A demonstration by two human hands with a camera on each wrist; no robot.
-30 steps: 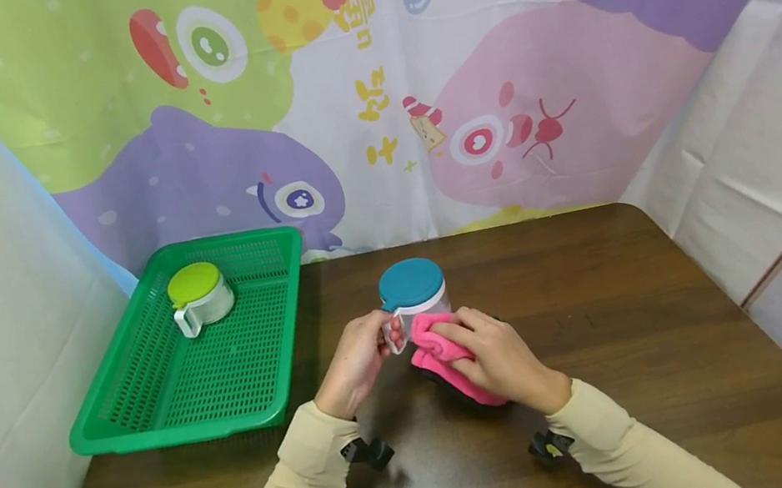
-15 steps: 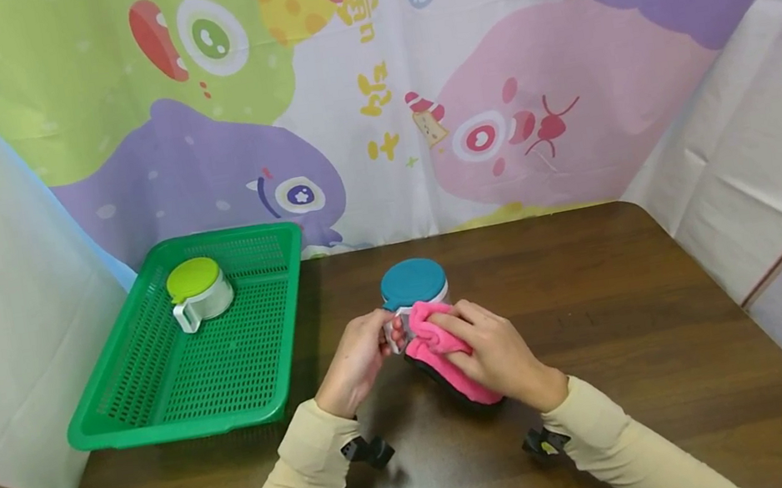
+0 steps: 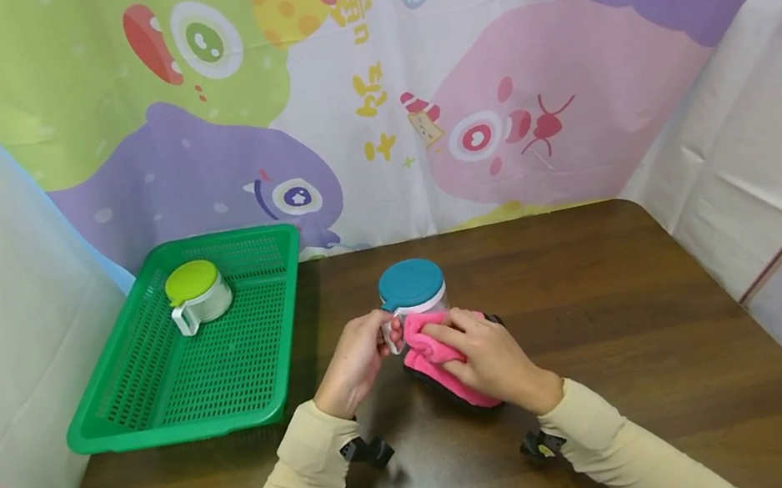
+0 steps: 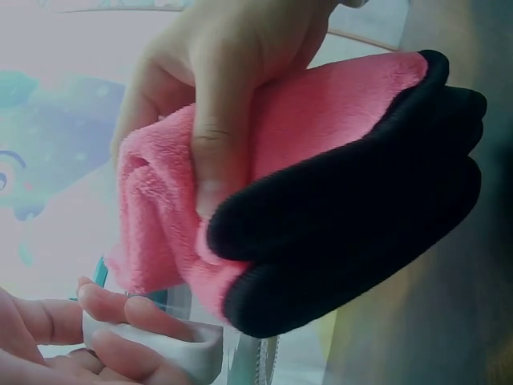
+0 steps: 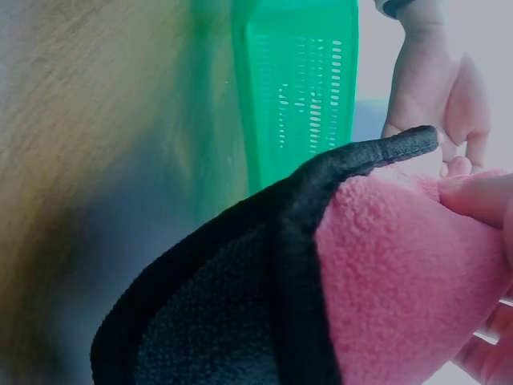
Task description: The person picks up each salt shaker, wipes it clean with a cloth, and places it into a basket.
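Note:
A clear jar with a blue lid [image 3: 410, 283] and a white rim is near the middle of the table. My left hand [image 3: 354, 361] grips its handle [image 3: 394, 336]; in the left wrist view the fingers curl round that white handle [image 4: 188, 353]. Bunched in my right hand [image 3: 493, 357] is a folded pink cloth [image 3: 447, 366] with dark edging, pressed against the front of the jar. Thumb and fingers clasp the cloth [image 4: 321, 112] in the left wrist view. Much of the jar's body is hidden behind the cloth and the right hand.
At the left stands a green perforated basket [image 3: 278, 379]. Inside it, toward the back, sits a similar jar with a lime lid [image 3: 192, 280] and white handle. A printed curtain [image 3: 384, 194] hangs behind the brown wooden table [image 3: 604, 347].
My right hand and the cloth have shifted slightly up, then back down and left along the jar's front. The left hand keeps its grip on the handle.

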